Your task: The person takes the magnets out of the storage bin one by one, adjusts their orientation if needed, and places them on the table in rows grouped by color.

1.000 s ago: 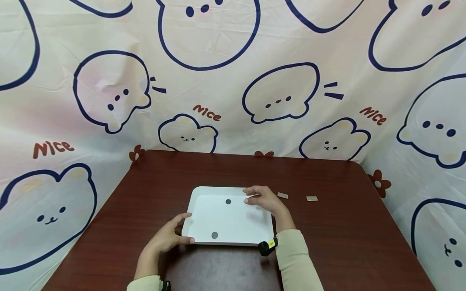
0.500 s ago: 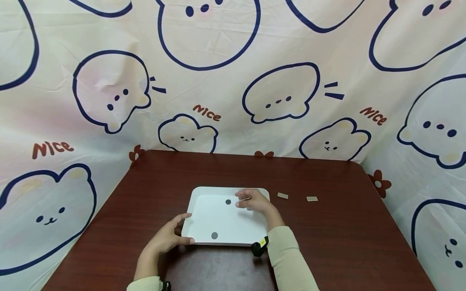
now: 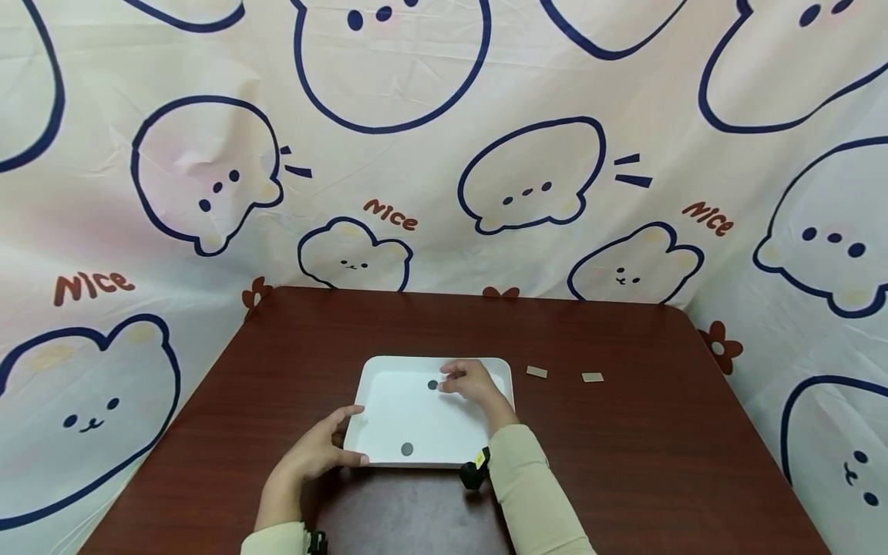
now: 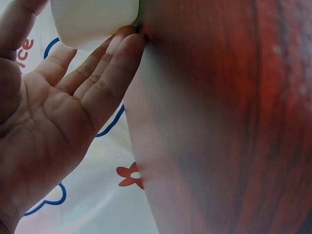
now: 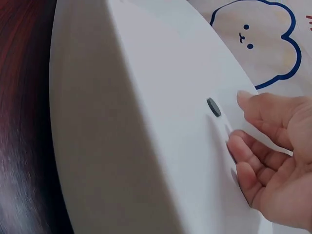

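A shallow white tray [image 3: 388,416] with rounded corners is on the table in the head view. Two flat grey discs [image 3: 407,449] are in it, one near the front and one toward the back. My left hand [image 3: 312,455] holds the tray's left end, thumb at the front corner and a finger on the rim. In the left wrist view, fingertips [image 4: 127,41] lie against the tray's underside. Over the tray's back right, my right hand [image 3: 468,383] hovers beside the far disc [image 5: 214,107], thumb and fingers apart and loosely bent, holding nothing visible.
Two small beige rectangular pieces [image 3: 537,372] [image 3: 593,378] lie on the dark red-brown table [image 3: 624,462], right of the tray. A cream cloth [image 3: 430,154] printed with cartoon bears hangs behind and at both sides.
My right hand has moved left across the tray, from the right rim to beside the far disc. My left hand stays on the tray's left end. The view shifts slightly.
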Demonstrator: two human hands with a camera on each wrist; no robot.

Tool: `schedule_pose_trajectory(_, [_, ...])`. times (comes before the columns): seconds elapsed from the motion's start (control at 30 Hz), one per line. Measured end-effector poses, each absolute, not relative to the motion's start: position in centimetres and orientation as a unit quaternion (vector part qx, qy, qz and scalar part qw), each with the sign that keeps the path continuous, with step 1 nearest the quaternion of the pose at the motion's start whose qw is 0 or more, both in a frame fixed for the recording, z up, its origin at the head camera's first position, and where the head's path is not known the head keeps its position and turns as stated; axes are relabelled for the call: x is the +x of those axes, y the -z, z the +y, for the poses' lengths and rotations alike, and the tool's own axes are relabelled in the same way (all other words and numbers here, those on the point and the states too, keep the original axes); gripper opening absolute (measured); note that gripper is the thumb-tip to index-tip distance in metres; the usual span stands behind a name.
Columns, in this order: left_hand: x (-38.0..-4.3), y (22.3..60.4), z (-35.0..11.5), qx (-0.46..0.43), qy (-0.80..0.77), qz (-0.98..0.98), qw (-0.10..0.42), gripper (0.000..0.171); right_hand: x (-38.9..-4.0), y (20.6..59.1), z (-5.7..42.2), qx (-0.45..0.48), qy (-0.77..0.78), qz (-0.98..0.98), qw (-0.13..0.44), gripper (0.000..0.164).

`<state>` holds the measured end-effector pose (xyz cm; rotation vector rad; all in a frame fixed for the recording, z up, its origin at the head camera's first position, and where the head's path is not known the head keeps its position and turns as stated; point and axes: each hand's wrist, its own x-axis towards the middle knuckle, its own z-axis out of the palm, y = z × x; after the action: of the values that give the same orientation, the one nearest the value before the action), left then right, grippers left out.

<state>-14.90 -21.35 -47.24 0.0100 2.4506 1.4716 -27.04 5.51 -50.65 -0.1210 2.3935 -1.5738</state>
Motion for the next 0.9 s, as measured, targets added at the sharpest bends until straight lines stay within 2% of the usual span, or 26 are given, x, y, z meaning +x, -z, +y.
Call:
schedule_pose_trajectory(0.33, [-15.3, 47.2, -21.3, 0.001, -0.503, 0.850, 0.154, 0.089, -26.6, 50.4, 3.9, -0.010, 0.498, 0.864, 0.081, 0.027])
schedule_pose_trajectory(0.9, [-15.2, 47.1, -21.1, -0.002, -0.514, 0.845, 0.148, 0.087, -26.0, 50.9, 2.5, 0.003, 0.405, 0.913, 0.044, 0.016])
